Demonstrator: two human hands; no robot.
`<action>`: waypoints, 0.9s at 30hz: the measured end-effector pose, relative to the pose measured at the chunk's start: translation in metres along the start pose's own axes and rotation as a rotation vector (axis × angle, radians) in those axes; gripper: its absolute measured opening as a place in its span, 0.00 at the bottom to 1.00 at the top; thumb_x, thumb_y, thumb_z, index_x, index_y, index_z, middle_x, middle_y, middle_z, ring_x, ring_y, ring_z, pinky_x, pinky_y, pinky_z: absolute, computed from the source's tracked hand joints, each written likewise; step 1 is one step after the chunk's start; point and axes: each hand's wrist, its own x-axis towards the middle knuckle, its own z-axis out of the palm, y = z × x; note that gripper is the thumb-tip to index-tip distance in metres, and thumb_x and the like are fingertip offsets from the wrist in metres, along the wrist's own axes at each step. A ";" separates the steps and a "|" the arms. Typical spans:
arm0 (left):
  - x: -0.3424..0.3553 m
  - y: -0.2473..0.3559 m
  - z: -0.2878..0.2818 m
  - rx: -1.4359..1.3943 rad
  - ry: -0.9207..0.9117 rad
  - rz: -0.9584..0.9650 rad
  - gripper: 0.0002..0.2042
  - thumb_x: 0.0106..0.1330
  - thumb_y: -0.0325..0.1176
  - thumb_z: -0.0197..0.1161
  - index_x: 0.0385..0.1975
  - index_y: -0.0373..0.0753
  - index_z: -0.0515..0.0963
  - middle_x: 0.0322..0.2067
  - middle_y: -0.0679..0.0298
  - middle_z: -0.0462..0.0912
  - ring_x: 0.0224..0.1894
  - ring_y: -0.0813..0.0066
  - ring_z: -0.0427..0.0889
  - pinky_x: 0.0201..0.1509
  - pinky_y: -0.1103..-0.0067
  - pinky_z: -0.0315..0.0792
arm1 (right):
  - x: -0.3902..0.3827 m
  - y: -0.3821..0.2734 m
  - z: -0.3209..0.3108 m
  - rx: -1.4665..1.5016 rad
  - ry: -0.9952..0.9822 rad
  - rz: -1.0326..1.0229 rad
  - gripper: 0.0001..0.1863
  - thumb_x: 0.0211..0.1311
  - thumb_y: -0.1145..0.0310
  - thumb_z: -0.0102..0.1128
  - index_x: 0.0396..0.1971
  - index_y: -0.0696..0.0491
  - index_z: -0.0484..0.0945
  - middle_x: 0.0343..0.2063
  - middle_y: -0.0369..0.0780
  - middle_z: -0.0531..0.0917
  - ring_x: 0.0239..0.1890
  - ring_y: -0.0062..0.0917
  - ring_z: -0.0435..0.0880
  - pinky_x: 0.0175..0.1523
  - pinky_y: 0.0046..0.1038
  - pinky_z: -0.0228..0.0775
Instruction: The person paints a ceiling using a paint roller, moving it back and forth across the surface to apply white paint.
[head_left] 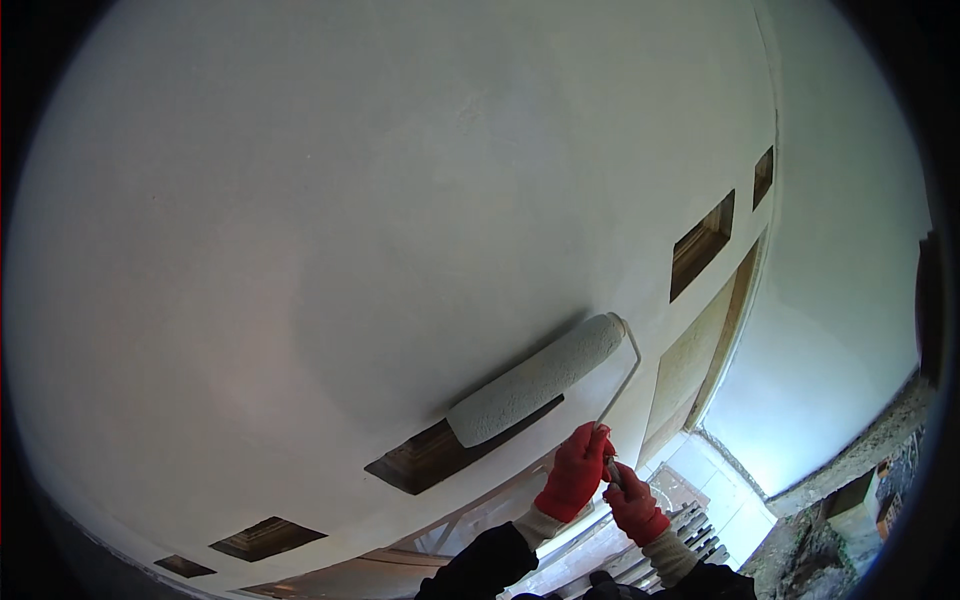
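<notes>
A paint roller with a long, pale, nubby sleeve lies slantwise against or just in front of a broad off-white painted surface. Its thin wire frame bends from the sleeve's right end down to my hands. My left hand, in a red glove, is wrapped round the frame's lower part. Just below and to the right, my right hand, also red-gloved, grips the handle. Part of a dark rectangular recess shows behind the sleeve's lower left end. Whether the sleeve touches the surface is hard to tell.
More dark recesses lie to the right and lower left. A wooden-edged opening adjoins a second pale wall. Beyond my hands are pale floor tiles, a slatted thing and clutter.
</notes>
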 end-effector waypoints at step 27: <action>-0.010 0.042 0.007 -0.035 0.041 0.210 0.19 0.71 0.35 0.51 0.60 0.40 0.64 0.33 0.65 0.77 0.23 0.82 0.73 0.22 0.83 0.70 | 0.006 -0.057 -0.005 -0.360 0.026 -0.227 0.30 0.63 0.81 0.46 0.66 0.52 0.57 0.48 0.47 0.78 0.42 0.36 0.80 0.40 0.31 0.74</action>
